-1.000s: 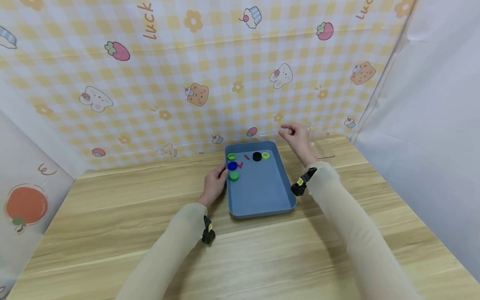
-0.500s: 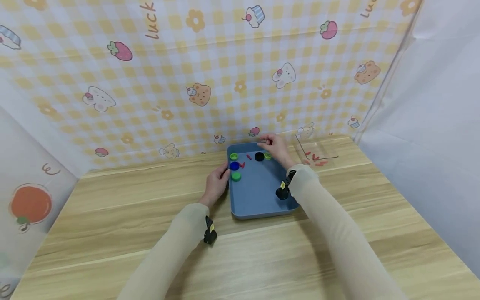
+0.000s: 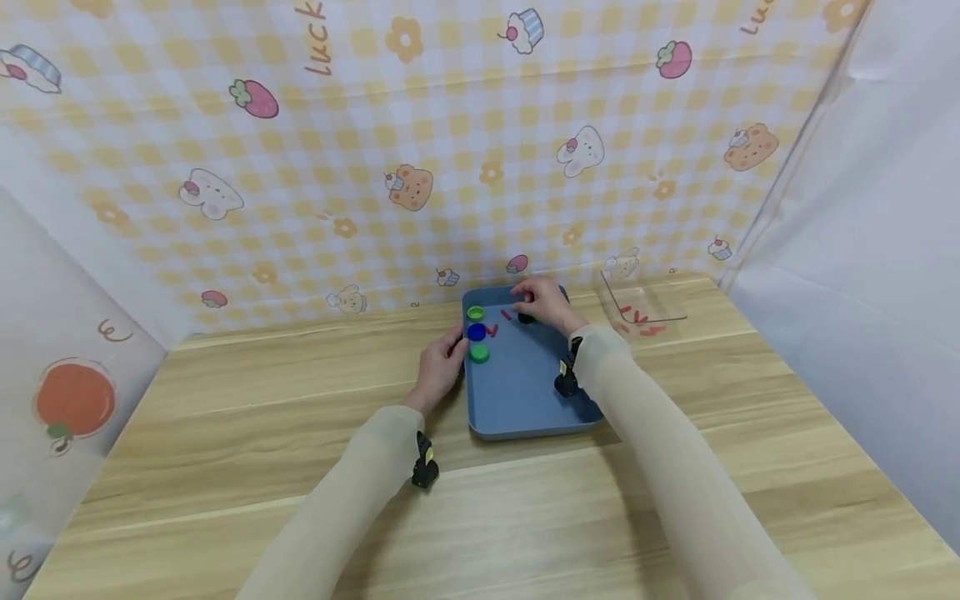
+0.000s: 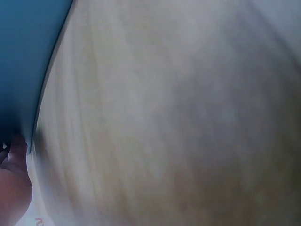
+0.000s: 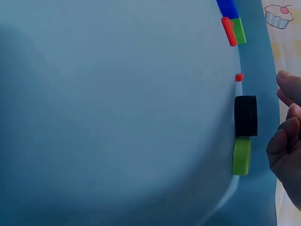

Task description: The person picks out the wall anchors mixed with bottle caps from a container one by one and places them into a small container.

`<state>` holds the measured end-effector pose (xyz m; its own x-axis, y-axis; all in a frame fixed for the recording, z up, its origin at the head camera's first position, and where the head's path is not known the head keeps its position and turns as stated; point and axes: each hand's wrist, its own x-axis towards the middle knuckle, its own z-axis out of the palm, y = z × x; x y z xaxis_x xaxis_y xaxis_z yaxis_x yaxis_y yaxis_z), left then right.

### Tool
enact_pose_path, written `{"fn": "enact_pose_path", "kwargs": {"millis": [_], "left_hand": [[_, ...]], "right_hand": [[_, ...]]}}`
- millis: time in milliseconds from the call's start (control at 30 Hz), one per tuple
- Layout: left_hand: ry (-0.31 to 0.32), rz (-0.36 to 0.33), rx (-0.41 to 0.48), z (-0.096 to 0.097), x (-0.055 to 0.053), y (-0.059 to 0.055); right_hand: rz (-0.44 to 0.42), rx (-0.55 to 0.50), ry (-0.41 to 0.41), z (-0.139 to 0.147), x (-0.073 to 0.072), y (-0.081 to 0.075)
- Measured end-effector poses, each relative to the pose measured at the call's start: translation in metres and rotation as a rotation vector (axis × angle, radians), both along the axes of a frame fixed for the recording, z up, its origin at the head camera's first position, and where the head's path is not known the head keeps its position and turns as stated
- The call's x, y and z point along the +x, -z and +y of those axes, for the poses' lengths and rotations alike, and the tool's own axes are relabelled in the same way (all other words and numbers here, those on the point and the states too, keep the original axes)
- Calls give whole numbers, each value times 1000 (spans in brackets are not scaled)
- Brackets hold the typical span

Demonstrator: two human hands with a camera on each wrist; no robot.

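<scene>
A blue-grey tray lies on the table. My left hand grips its left wall; in the left wrist view the thumb lies against the wall. Along the tray's left side sit a light green cap, a blue cap and a green cap, with small red sticks nearby. My right hand hovers over the tray's far end with curled fingers, partly covering a black cap. Beside that stands a yellow-green cap. Whether the fingertips pinch anything is unclear.
To the right of the tray stands a clear box, with several red sticks seen in or by it. A checked cloth hangs behind the table. A white curtain borders the right side.
My right hand has moved left from near the clear box to above the tray's far end, uncovering the red sticks by the box. The left hand has stayed on the tray wall.
</scene>
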<state>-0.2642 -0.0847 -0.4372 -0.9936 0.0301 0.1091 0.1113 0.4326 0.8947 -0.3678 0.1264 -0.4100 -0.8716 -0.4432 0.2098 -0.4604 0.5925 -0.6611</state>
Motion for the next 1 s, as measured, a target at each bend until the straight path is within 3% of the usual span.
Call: {"fn": "enact_pose_path", "kwargs": {"millis": [400, 1000], "left_hand": [[-1, 3, 6, 0, 0, 0], [8, 3, 7, 0, 0, 0]], "right_hand": [[-119, 118, 11, -8, -7, 5], [-101, 274, 23, -11, -10, 11]]}}
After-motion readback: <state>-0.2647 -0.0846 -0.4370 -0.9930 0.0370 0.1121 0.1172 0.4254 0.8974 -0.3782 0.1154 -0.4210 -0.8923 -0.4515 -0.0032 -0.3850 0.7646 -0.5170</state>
